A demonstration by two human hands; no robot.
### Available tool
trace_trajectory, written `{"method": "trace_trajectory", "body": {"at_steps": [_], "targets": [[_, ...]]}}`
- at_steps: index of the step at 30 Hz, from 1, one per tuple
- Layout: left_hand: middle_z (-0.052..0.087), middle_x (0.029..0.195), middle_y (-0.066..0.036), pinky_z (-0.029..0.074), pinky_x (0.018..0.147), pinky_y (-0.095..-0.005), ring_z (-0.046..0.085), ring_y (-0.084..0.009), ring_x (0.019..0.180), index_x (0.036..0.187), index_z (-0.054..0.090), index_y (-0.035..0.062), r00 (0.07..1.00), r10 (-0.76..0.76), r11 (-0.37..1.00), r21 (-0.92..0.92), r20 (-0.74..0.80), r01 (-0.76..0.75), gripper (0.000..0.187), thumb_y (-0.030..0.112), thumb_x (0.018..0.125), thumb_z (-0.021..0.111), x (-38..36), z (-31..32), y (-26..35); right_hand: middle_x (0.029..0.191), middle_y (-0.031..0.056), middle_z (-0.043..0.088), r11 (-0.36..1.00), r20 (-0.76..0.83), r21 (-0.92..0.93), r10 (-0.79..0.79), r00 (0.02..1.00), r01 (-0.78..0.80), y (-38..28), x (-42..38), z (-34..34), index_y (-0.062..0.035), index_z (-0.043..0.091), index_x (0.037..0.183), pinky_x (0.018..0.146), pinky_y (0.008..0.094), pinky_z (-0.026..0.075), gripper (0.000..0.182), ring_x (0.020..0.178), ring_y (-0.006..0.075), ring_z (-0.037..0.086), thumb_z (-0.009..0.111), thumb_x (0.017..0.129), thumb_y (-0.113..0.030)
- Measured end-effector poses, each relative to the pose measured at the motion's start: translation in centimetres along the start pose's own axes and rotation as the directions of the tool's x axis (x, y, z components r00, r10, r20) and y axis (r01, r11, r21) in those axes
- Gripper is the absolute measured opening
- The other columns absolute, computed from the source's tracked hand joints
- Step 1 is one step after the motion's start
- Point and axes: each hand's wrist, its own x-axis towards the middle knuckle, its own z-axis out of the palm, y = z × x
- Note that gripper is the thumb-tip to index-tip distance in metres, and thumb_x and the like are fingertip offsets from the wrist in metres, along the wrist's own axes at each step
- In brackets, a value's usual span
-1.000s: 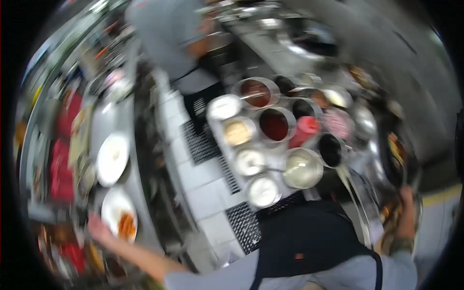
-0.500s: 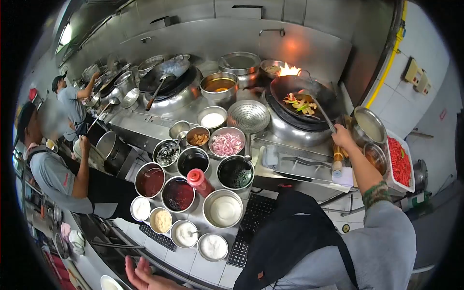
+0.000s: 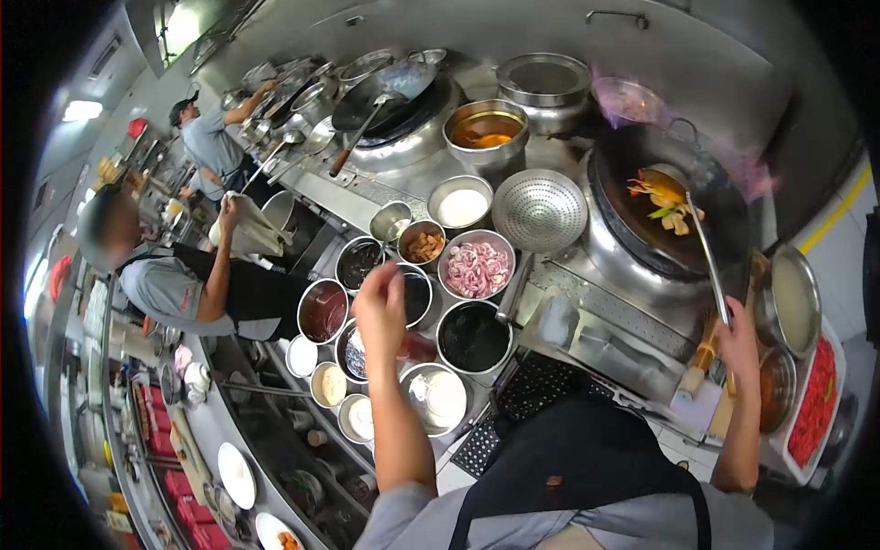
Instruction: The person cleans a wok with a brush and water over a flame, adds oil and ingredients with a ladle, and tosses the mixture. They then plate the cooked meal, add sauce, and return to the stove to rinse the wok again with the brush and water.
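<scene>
My right hand (image 3: 736,339) is closed round the long handle of a ladle (image 3: 704,246). The ladle's bowl rests in the black wok (image 3: 632,220), beside stir-fried meat and vegetable pieces (image 3: 671,203). My left hand (image 3: 378,302) is raised over the cluster of seasoning pots; its fingers are partly hidden and blurred. Beneath it are a pot of dark sauce (image 3: 417,298) and a red squeeze bottle (image 3: 418,346), partly covered by my forearm. Sliced pink onions (image 3: 477,268) fill a bowl to its right.
A perforated strainer (image 3: 541,211) lies left of the wok. A pot of amber liquid (image 3: 486,128) stands behind. At right are a metal bowl (image 3: 790,298) and a white tub of red chillies (image 3: 814,412). A co-worker (image 3: 170,284) stands at left, another person (image 3: 215,137) farther back.
My left hand has risen from the lower edge to above the seasoning pots. The tall flame behind the wok has died down. The view has turned; my right hand still grips the ladle.
</scene>
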Motion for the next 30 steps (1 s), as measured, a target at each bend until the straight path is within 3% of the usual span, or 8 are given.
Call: {"method": "trace_trajectory", "body": {"at_steps": [2, 4, 10, 13, 18, 22, 25, 30], "targets": [[0.071, 0.096, -0.021, 0.054, 0.081, -0.0372, 0.071, -0.0327, 0.089, 0.108, 0.07, 0.0006, 0.994, -0.049, 0.972, 0.232, 0.1, 0.024, 0.024, 0.015, 0.09, 0.062, 5.7, 5.3, -4.0, 0.077, 0.0018, 0.053, 0.998, -0.015, 0.068, -0.01, 1.0, 0.011, 2.0, 0.5, 0.1, -0.0062, 0.039, 0.145, 0.041, 0.0231, 0.038, 0.05, 0.049, 0.0059, 0.045, 0.051, 0.096, -0.006], [0.071, 0.097, -0.023, 0.054, 0.08, -0.0439, 0.07, -0.037, 0.095, 0.103, 0.072, 0.0024, 0.99, 0.04, 0.912, 0.399, 0.137, -0.092, 0.023, 0.015, 0.088, 0.061, 10.2, 10.7, -10.2, 0.076, 0.0003, 0.051, 0.902, 0.072, 0.367, 0.214, 0.974, -0.226, -1.0, -0.4, -1.4, -0.0067, 0.036, 0.148, 0.04, 0.021, 0.036, 0.054, 0.049, 0.004, 0.043, 0.05, 0.097, -0.006], [0.073, 0.091, -0.018, 0.057, 0.075, -0.0441, 0.072, -0.0337, 0.087, 0.09, 0.075, 0.0063, 0.88, -0.184, 0.455, 0.832, 0.437, -0.318, 0.027, 0.019, 0.09, 0.052, 14.2, 16.0, -15.7, 0.067, -0.0036, 0.047, 0.819, 0.045, 0.546, 0.18, 0.983, -0.175, -1.2, -1.3, -3.6, -0.0048, 0.034, 0.15, 0.039, 0.0177, 0.033, 0.056, 0.046, 0.0017, 0.04, 0.051, 0.097, -0.006], [0.075, 0.095, -0.013, 0.057, 0.075, -0.04, 0.074, -0.0267, 0.09, 0.091, 0.077, 0.0102, 0.867, -0.228, 0.366, 0.864, 0.442, -0.345, 0.027, 0.021, 0.091, 0.052, 13.4, 16.4, -14.1, 0.065, -0.0037, 0.046, 0.819, 0.029, 0.548, 0.186, 0.982, -0.171, -0.7, -1.8, -3.6, -0.0032, 0.032, 0.15, 0.039, 0.0173, 0.033, 0.058, 0.044, 0.0018, 0.039, 0.053, 0.096, -0.007], [0.074, 0.108, -0.012, 0.056, 0.083, -0.0377, 0.072, -0.0254, 0.101, 0.102, 0.077, 0.0107, 0.837, -0.381, 0.335, 0.902, 0.394, -0.272, 0.032, 0.024, 0.095, 0.049, 14.2, 17.0, -15.2, 0.064, -0.0019, 0.047, 0.661, 0.086, 0.73, 0.163, 0.983, -0.173, -4.6, -3.2, -1.4, -0.0023, 0.032, 0.149, 0.036, 0.0176, 0.034, 0.06, 0.042, 0.0022, 0.039, 0.056, 0.094, -0.011], [0.07, 0.12, -0.012, 0.055, 0.088, -0.0382, 0.067, -0.0268, 0.112, 0.113, 0.074, 0.0094, 0.763, -0.469, 0.383, 0.881, 0.445, -0.279, 0.033, 0.026, 0.095, 0.051, 15.4, 17.4, -16.7, 0.067, 0.0016, 0.05, 0.592, 0.192, 0.779, 0.088, 0.977, -0.206, -8.1, -3.2, 0.1, -0.002, 0.032, 0.148, 0.036, 0.0187, 0.036, 0.063, 0.042, 0.0038, 0.04, 0.06, 0.092, -0.015], [0.069, 0.121, -0.013, 0.054, 0.09, -0.0383, 0.067, -0.0276, 0.112, 0.113, 0.074, 0.0086, 0.649, -0.45, 0.405, 0.788, 0.614, -0.464, 0.031, 0.024, 0.094, 0.054, 15.4, 16.5, -17.0, 0.068, 0.0035, 0.051, 0.555, 0.28, 0.787, 0.069, 0.957, -0.27, -10.5, -3.0, 2.0, -0.0031, 0.032, 0.147, 0.038, 0.0209, 0.038, 0.063, 0.044, 0.0054, 0.042, 0.06, 0.092, -0.013], [0.069, 0.121, -0.013, 0.055, 0.09, -0.0394, 0.067, -0.0277, 0.112, 0.111, 0.074, 0.0081, 0.656, -0.455, 0.457, 0.791, 0.602, -0.407, 0.03, 0.024, 0.092, 0.057, 15.1, 15.8, -15.1, 0.074, 0.006, 0.054, 0.546, 0.47, 0.739, 0.001, 0.882, -0.394, -14.3, -1.4, 5.5, -0.0057, 0.033, 0.146, 0.04, 0.0235, 0.04, 0.06, 0.045, 0.0073, 0.044, 0.059, 0.092, -0.01]]}}
